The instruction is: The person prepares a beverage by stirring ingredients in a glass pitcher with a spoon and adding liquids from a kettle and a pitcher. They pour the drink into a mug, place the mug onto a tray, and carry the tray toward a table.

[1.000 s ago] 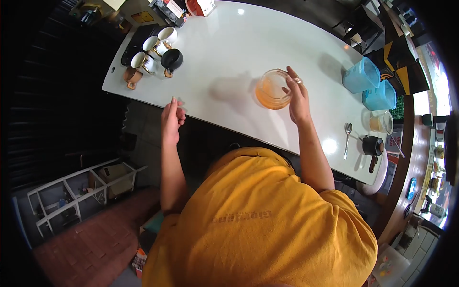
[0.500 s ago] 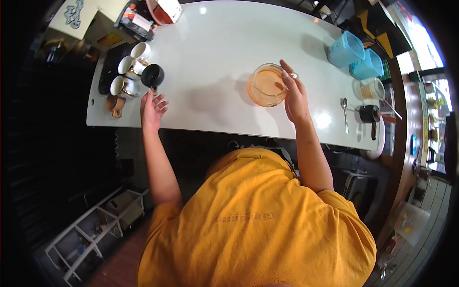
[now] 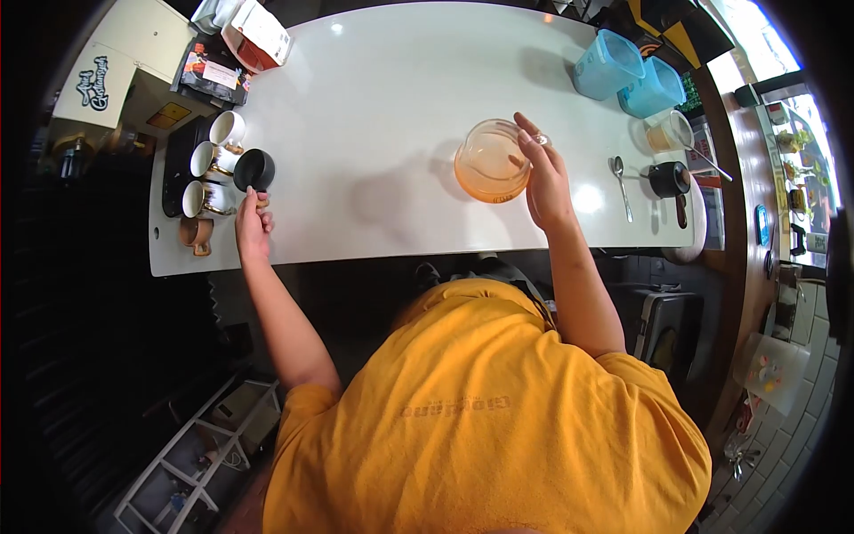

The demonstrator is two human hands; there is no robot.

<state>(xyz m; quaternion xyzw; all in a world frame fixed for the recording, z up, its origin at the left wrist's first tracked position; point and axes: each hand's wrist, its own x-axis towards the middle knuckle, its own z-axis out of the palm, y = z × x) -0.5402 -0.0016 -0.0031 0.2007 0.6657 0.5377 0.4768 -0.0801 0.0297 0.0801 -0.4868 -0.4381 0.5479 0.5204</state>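
Note:
My left hand [image 3: 254, 230] is closed on the handle of a black cup [image 3: 255, 171] at the left side of the white table. Just beyond that cup, several white mugs with gold handles [image 3: 207, 160] stand in a row, and a small brown cup [image 3: 197, 235] sits nearest the front edge. In my right hand [image 3: 549, 182] is a round glass carafe [image 3: 491, 162] with some amber liquid in its bottom. The fingers wrap its right side, where the handle is mostly hidden, and the carafe tilts a little above the tabletop.
Two blue translucent containers [image 3: 608, 64] stand at the back right of the table [image 3: 391, 80]. Nearer are a clear cup [image 3: 669, 133], a spoon [image 3: 622, 189] and a small black pot with a handle [image 3: 669, 180]. Bags [image 3: 213, 71] lie at the back left.
My left hand has gone from open fingers beside the black cup to closing on its handle. My right hand still holds the carafe. The view has turned slightly.

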